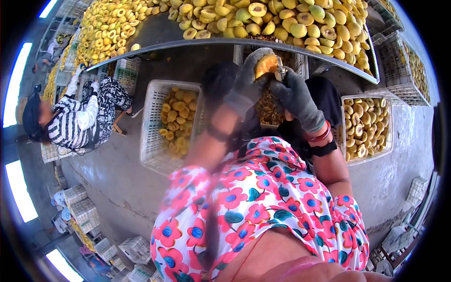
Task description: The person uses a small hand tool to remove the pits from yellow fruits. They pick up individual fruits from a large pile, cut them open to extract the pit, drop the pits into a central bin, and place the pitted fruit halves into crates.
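My left hand (249, 80), in a grey work glove, grips an orange-yellow peach half (266, 65) with its cut side turned toward my right hand. In my right hand (299, 96), gloved likewise, is a small metal pitting tool (280, 70), held upright against the fruit's edge. Its lower part is hidden by my fingers. Both hands are just below the near rim of a metal worktable (197, 42). Under them, between my knees, brown pits and scraps (270, 110) lie in a crate that my arms partly cover.
Peach halves (300, 28) cover much of the table. White plastic crates of peach halves stand at my left (151, 122) and right (389, 141). A co-worker in a striped top (70, 122) sits at the left. Stacked crates (82, 209) stand behind on the concrete floor (112, 183).
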Motion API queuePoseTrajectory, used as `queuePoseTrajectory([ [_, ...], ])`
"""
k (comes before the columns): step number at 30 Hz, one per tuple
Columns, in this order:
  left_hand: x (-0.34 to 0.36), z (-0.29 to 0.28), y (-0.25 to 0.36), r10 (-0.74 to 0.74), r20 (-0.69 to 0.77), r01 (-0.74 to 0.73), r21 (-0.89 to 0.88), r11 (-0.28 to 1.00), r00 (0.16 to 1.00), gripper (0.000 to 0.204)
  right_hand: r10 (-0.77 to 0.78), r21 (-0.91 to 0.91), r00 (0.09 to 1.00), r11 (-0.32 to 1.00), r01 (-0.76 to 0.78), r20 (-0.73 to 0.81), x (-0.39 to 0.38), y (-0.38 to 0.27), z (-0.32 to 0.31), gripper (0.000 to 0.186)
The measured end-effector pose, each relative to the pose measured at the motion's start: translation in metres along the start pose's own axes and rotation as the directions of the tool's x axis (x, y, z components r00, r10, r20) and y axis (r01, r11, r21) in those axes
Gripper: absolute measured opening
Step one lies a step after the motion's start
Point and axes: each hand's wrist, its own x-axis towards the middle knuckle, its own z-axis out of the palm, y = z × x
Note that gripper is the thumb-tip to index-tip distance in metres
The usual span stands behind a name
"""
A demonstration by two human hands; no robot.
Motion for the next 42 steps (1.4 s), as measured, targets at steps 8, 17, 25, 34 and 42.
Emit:
queuePoseTrajectory([
  [8, 0.003, -0.012, 0.003, 0.014, 0.165, -0.019, 0.029, 0.999, 0.986, 0.041, 0.085, -0.183, 0.986, 0.981, -0.058, 0.146, -0.002, -0.01, -0.008, 0.014],
  [17, 0.003, -0.009, -0.014, -0.249, 0.383, 0.376, -0.306, 0.875, 0.89, 0.049, 0.156, -0.243, 0.901, 0.968, -0.059, 0.405, 0.0, 0.003, -0.016, 0.019],
  [25, 0.008, -0.023, 0.001, -0.484, 0.226, 0.532, -0.272, 0.802, 0.845, 0.054, 0.246, -0.388, 0.888, 0.918, -0.084, 0.388, -0.006, 0.0, -0.026, 0.014],
  [34, -0.009, -0.038, -0.009, -0.356, 0.052, 0.36, -0.145, 0.922, 0.933, 0.048, -0.278, -0.499, 0.961, 0.831, 0.245, 0.008, 0.004, 0.018, 0.002, 0.022],
  [42, -0.008, -0.025, 0.039, -0.053, 0.001, 0.049, 0.354, 0.934, 0.999, 0.022, -0.427, -0.566, 0.9, 0.764, 0.31, -0.083, 0.012, -0.004, 0.029, 0.016],
])
